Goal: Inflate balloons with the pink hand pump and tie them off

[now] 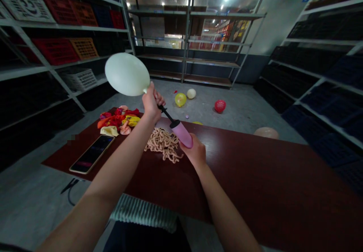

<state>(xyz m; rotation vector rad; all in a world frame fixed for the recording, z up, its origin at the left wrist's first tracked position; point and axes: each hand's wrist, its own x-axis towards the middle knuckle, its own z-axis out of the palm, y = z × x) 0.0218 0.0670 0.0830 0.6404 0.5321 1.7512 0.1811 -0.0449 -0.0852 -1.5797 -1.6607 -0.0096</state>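
Observation:
A pale white balloon (127,74), blown up, stands out to the upper left with its neck at my left hand (152,101). The fingers of that hand are closed around the neck and the black end of a balloon pump (181,133). My right hand (196,152) is wrapped round the lower end of the pump's pink barrel. A black rod shows between the barrel and my left hand. Beneath the pump, a heap of thin beige uninflated balloons (163,142) lies on the table. The nozzle is hidden by my left fingers.
On the dark red table (249,176) are a pile of colourful flat balloons (121,119) and a phone (93,153). Beyond it, a yellow balloon (180,99), a white balloon (191,93) and a red balloon (220,106) lie on the floor. Shelves with crates (58,51) stand around.

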